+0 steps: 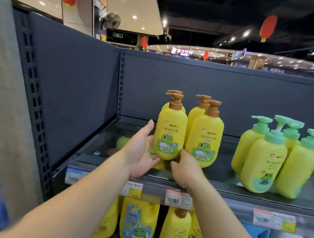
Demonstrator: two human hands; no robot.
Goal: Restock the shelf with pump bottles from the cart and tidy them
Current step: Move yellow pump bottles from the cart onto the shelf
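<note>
Both hands are up at the top shelf (222, 187), closing in on the front brown-capped bottle (170, 135) from either side. The left hand (140, 155) cups its lower left flank, fingers spread and curved against the yellow plastic; the right hand (184, 168) reaches in at the base from the other side, fingers bent toward it — whether they actually touch or only sit just beside it, I can't quite tell from here. It looks like a two-handed steadying grip, the sort used to square a tall, top-heavy bottle so the frog label faces out.

The bottle stands upright near the shelf's front, with a second one directly behind it and another brown-capped pair (204, 139) just to its right. Further right, well apart, the green-capped bottles (273, 158) lean in a loose cluster — likely still needing straightening. The cart isn't visible.
</note>
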